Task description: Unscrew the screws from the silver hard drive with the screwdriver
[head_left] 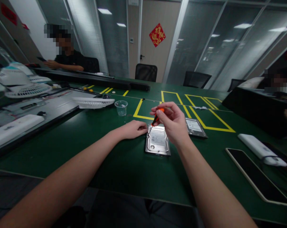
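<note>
A silver hard drive (159, 142) lies flat on the green table in front of me, its white label facing up. My right hand (175, 122) grips an orange and black screwdriver (155, 120) and holds it at a slant over the drive. The thin shaft points down at the drive's upper left edge; whether the tip sits in a screw is too small to tell. With fingers curled, my left hand (134, 129) rests on the table and holds that same upper left edge. Partly behind my right wrist lies a second hard drive (196, 127).
A clear plastic cup (121, 108) stands beyond my left hand. On the left are white fan parts (93, 102) and a large flat panel (60, 103). To the right lie a phone (257, 175) and a white power strip (262, 149). Two people sit at the table's far sides.
</note>
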The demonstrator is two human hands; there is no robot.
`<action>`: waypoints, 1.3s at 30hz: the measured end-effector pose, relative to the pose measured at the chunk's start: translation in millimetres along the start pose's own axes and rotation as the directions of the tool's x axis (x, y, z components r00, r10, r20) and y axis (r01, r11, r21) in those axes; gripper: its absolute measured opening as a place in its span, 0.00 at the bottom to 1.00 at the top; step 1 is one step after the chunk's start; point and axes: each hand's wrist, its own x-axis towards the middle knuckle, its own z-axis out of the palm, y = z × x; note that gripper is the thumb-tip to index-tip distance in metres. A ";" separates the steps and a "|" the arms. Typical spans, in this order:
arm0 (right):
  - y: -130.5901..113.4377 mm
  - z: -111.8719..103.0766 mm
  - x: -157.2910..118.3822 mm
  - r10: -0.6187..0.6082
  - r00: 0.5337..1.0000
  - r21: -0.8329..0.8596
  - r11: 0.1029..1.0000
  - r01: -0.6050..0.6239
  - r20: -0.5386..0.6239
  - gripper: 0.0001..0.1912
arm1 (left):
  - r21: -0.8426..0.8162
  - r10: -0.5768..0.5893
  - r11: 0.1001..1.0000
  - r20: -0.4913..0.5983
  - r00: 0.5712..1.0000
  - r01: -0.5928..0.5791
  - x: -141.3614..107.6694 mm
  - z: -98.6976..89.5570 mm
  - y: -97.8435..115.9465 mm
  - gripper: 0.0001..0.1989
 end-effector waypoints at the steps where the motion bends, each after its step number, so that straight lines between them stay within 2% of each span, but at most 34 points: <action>1: 0.3 -0.4 0.3 0.002 1.000 0.001 1.000 -0.002 0.007 0.08 | -0.003 0.000 1.000 0.000 1.000 0.000 0.0 0.1 0.1 0.15; 7: 4.5 -2.9 2.5 0.046 0.998 0.134 0.990 -0.052 0.047 0.10 | -0.023 0.006 1.000 0.004 1.000 -0.006 0.7 1.8 -2.3 0.14; 14: 3.6 -0.9 1.6 -0.016 1.000 0.037 0.999 0.016 0.017 0.07 | 0.005 0.004 1.000 0.008 1.000 -0.004 0.3 0.4 0.3 0.15; 21: 3.3 0.5 1.3 -0.016 1.000 0.006 1.000 0.016 0.014 0.10 | 0.014 0.001 1.000 -0.004 1.000 -0.001 -0.3 -1.5 3.1 0.15; 24: 5.0 -0.9 1.4 -0.004 1.000 0.033 0.999 0.003 0.029 0.09 | 0.010 0.005 1.000 -0.009 1.000 -0.005 -0.1 -0.9 2.4 0.14; 29: 6.7 -4.3 2.5 0.059 0.997 0.129 0.989 -0.066 0.058 0.12 | -0.010 -0.002 1.000 -0.003 1.000 0.002 -0.1 0.3 0.7 0.14; 39: 3.5 0.2 0.4 -0.010 1.000 -0.007 1.000 0.010 -0.016 0.09 | 0.006 0.001 1.000 0.002 1.000 -0.001 0.6 0.4 0.3 0.15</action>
